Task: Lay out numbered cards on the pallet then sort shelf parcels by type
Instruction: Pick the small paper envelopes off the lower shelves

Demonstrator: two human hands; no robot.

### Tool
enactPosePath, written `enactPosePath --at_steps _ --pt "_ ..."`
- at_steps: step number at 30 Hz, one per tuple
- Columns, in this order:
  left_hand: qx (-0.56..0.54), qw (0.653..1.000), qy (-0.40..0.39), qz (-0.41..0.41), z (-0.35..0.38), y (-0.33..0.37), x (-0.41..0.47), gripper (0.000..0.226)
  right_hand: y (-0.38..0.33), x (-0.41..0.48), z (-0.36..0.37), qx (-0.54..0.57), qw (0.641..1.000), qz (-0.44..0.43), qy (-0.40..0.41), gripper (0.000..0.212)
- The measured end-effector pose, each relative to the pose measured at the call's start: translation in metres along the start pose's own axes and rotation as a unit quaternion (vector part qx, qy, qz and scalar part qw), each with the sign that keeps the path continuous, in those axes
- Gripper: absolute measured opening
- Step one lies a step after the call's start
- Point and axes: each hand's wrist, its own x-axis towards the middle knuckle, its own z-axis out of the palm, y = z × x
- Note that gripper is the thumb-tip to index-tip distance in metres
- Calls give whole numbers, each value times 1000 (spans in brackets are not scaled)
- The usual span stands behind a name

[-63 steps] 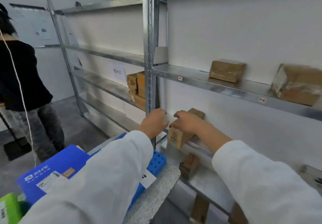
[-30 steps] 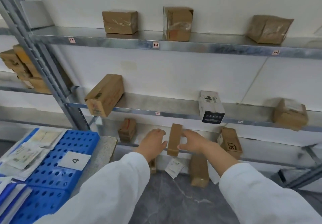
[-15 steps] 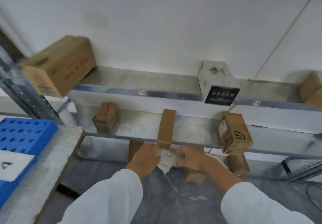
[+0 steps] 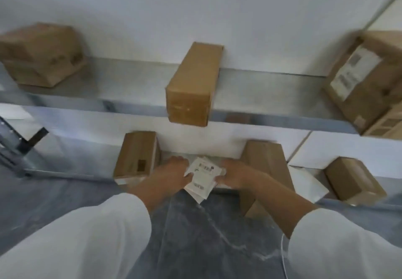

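Since half a second ago the view has dropped closer to the bottom shelf, and both hands have kept hold of the white labelled mailer. The left hand pinches its left edge and the right hand curls round its right edge. They hold it over the shelf's near lip, between a left brown carton and a right brown carton. A long brown carton overhangs the upper shelf.

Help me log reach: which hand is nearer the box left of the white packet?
Left. The left hand holds the white packet beside the box; right hand holds its far side.
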Motion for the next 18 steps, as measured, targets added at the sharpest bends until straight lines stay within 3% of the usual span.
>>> enactPosePath --at_steps 5,10,18 --pt "-47 997 58 -31 97 -38 72 44 36 78 42 1 1000 6 8 54" --pt "-149 977 75 -136 147 -40 113 36 57 134 84 36 997 65 -15 46" --pt "-90 978 87 -166 185 -36 140 29 81 181 134 126 974 181 58 59"
